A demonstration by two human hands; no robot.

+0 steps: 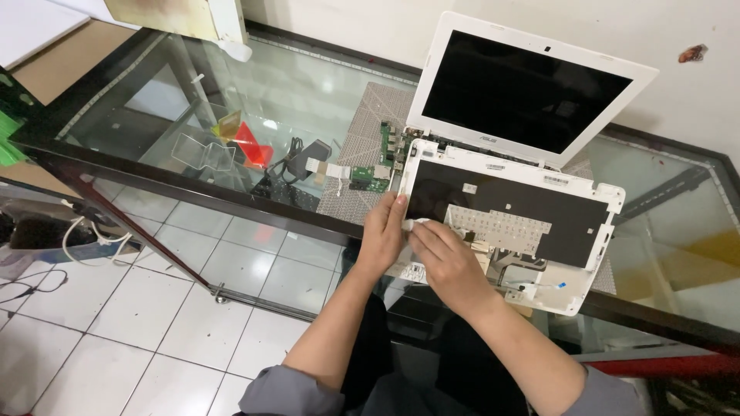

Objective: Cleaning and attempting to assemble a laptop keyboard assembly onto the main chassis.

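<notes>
the landmark is the white laptop (pixel 532 115), standing open with its dark screen tilted back at the far edge of the glass table (pixel 308 85). all places below are given relative to it.

directly in front of the laptop lies the white keyboard cover panel (pixel 586 231), turned underside up, with a black backing sheet and a pale perforated plate in its middle. its near edge overhangs the dark table frame.

hand state:
- left hand (pixel 383 235): closed on the panel's left edge, fingers curled over the rim, steadying it.
- right hand (pixel 447 258): fingers drawn narrow, pinching a small white piece (pixel 417 225) at the panel's left near corner. what the piece is cannot be told.

left of the laptop hinge, 2 green circuit boards (pixel 378 166) lie on a patterned mat (pixel 362 131), with a flat ribbon cable (pixel 327 168) running further left. beyond that, under the glass, sit a clear stand (pixel 202 150), a red item (pixel 250 142) and a black adapter with cord (pixel 297 166).

handling, as a judgement: the panel looks light, thin and flexible, likely to twist if lifted by 1 corner. its rim appears the safest hold, along the left and right edges, both hands apart. the ribbon tails near its front right corner look fragile and should not take load. the overhang suggests a risk of tipping off the table.
</notes>
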